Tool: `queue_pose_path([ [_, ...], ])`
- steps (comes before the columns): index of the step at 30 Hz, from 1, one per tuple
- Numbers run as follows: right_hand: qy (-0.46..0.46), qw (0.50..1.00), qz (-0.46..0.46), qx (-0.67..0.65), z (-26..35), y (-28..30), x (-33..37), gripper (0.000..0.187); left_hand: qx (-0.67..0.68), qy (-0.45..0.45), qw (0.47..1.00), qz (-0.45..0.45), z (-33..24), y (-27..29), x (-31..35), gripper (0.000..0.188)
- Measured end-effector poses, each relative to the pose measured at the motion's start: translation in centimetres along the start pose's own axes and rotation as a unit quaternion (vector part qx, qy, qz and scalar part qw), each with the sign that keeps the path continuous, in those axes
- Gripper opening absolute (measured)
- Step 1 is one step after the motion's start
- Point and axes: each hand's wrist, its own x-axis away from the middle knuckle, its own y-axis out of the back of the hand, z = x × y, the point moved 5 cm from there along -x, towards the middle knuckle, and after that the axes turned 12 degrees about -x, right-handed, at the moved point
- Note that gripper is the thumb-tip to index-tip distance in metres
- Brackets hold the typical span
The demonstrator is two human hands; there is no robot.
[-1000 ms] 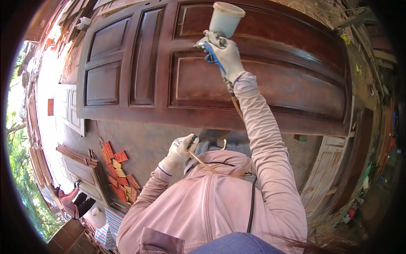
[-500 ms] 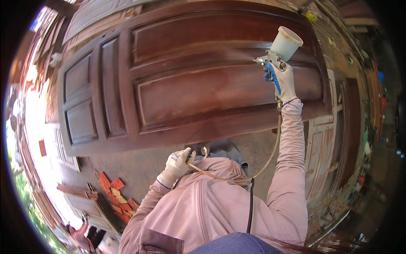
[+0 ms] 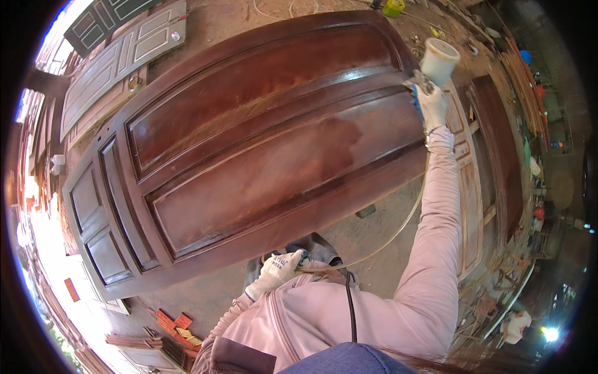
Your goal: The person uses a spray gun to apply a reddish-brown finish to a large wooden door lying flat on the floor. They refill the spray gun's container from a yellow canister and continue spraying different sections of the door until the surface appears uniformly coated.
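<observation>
My right hand [image 3: 433, 105], in a white glove with a blue palm, is wrapped round a spray gun with a pale cup [image 3: 440, 61] on top. It hovers over the right end of a reddish-brown panelled wooden door [image 3: 249, 153]. Part of the lower long panel looks darker than the dull area beside it. A thin tan hose [image 3: 392, 235] runs from the gun's handle down to my waist. There my gloved left hand [image 3: 280, 272] is closed around the hose, near the door's close edge.
More panelled doors, one grey [image 3: 118, 65], lie at the far left. Pale and dark boards [image 3: 498, 162] stand to the right of the door. Red and yellow packets [image 3: 177, 324] lie on the floor at lower left. A yellow-green container [image 3: 392, 7] sits beyond the far edge.
My view has shifted, so the door looks more slanted. My right hand with the spray gun is now nearer the door's right end. The mist seen at the nozzle earlier no longer shows.
</observation>
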Motion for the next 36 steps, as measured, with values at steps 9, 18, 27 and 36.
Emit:
queue_pose_path([
  [9, 0.030, 0.984, -0.019, 0.175, -3.5, 3.4, -1.8, 0.046, 0.087, -0.001, 0.995, -0.044, -1.3, 0.8, -1.3, 0.039],
  [18, -0.102, 0.964, 0.198, -0.142, 13.5, -7.5, 11.1, 0.020, 0.073, 0.130, 0.985, -0.085, 4.3, -1.3, 8.3, 0.030],
  [27, -0.052, 0.841, 0.413, -0.346, 36.8, -23.7, 27.7, 0.022, 0.106, 0.243, 0.944, -0.195, 11.1, -7.3, 22.7, 0.022],
  [36, -0.193, 0.696, 0.500, -0.478, 43.5, -31.7, 38.8, 0.026, 0.134, 0.259, 0.941, -0.169, 13.1, -9.2, 27.1, 0.024],
])
